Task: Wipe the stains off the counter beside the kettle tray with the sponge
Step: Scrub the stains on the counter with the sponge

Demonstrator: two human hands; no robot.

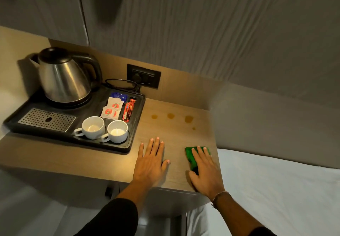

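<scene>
Several amber stains (170, 116) dot the wooden counter (174, 136) to the right of the black kettle tray (137, 114). A green sponge (192, 157) lies near the counter's front right edge. My right hand (206, 173) rests flat on top of the sponge, fingers extended, covering much of it. My left hand (150, 164) lies palm down on the bare counter, fingers spread, just right of the tray's front corner. Both hands are well short of the stains.
The tray carries a steel kettle (64, 77), two white cups (104, 129), sachets (113, 106) and a metal drip grate (47, 119). A wall socket (144, 76) with the kettle's cord sits behind. A white bed (276, 189) borders the counter's right edge.
</scene>
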